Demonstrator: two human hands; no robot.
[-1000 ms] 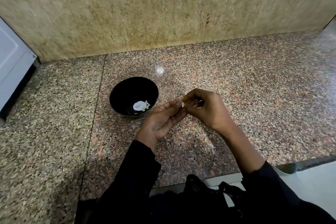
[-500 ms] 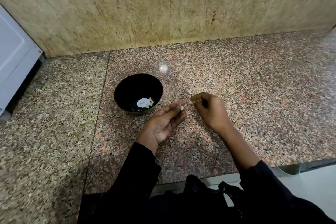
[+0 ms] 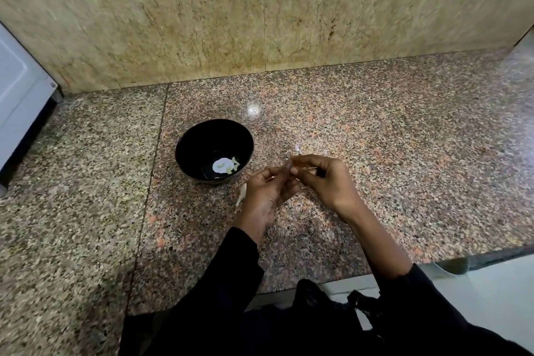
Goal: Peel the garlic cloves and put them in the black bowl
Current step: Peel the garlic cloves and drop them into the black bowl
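The black bowl (image 3: 199, 139) stands on the granite counter, left of my hands. Pale peeled garlic pieces (image 3: 223, 166) lie at its bottom. My left hand (image 3: 265, 193) and my right hand (image 3: 328, 179) meet at the fingertips just right of the bowl. Both pinch a small garlic clove, which the fingers almost wholly hide. A pale sliver (image 3: 241, 195) lies on the counter by the left edge of my left hand; I cannot tell if it is skin or a clove.
Thin bits of garlic skin (image 3: 297, 148) lie on the counter beyond my right hand. A white appliance (image 3: 20, 95) stands at the far left against the tiled wall. The counter's front edge (image 3: 476, 256) runs close to my body.
Half a second ago my hands were apart, the left holding the clove; they have come back together at the fingertips. The bowl has not moved.
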